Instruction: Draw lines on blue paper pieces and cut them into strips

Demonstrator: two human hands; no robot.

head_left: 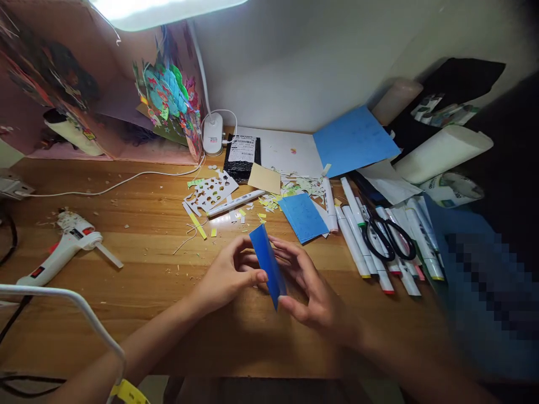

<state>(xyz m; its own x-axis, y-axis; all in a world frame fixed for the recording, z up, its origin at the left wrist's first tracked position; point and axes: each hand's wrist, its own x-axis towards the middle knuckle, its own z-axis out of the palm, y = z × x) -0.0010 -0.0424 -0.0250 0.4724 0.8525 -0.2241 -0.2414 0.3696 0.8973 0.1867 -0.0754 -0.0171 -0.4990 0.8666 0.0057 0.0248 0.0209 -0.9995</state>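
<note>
A narrow folded piece of blue paper [269,266] is held tilted above the front of the wooden table. On its left side, my left hand [231,272] grips it with the thumb on the near face and the fingers behind. From the right, my right hand [309,286] holds it too, thumb at the lower edge and fingers curled behind the paper. Just beyond the hands lies a small stack of blue paper pieces [304,217], with paper scraps [290,188] around it.
Several markers [356,241] lie at the right with black-handled scissors [385,238] on top. A white glue gun [63,249] rests at the left. Farther back are a larger blue sheet [353,140], a black package [243,157], a power strip [213,134] and a decorated box [168,95].
</note>
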